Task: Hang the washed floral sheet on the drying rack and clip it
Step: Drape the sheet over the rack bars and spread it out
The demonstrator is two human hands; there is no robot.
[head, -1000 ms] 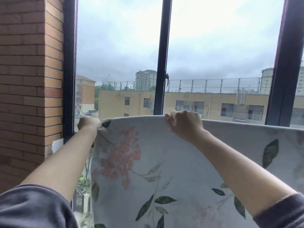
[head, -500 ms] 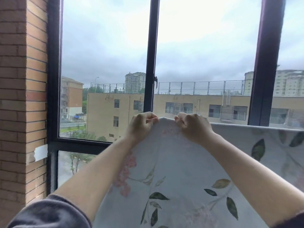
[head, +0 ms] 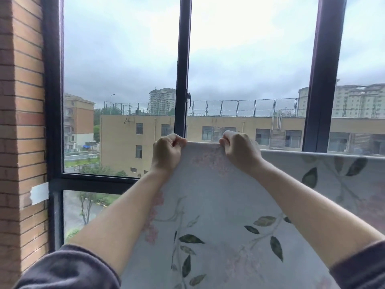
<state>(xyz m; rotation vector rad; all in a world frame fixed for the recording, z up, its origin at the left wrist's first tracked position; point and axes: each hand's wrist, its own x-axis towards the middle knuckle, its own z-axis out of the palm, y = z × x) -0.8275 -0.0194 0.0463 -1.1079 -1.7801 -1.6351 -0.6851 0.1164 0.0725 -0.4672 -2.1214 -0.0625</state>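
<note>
The floral sheet (head: 216,197) is pale grey-white with pink blossoms and green leaves. It hangs in front of me at chest height, and its top edge runs off to the right. My left hand (head: 166,152) grips the sheet's top left corner with curled fingers. My right hand (head: 239,151) grips the top edge a short way to the right. The stretch of fabric between the two hands is pulled flat. The rack itself is hidden under the sheet, and no clip is in view.
A dark-framed window (head: 183,84) stands just beyond the sheet, with buildings outside. A brick wall (head: 20,122) fills the left side. A window sill bar (head: 93,181) crosses at lower left.
My left hand has slid right along the top edge, from far left to close beside my right hand. The sheet's left part now sits further right, baring the window's lower left.
</note>
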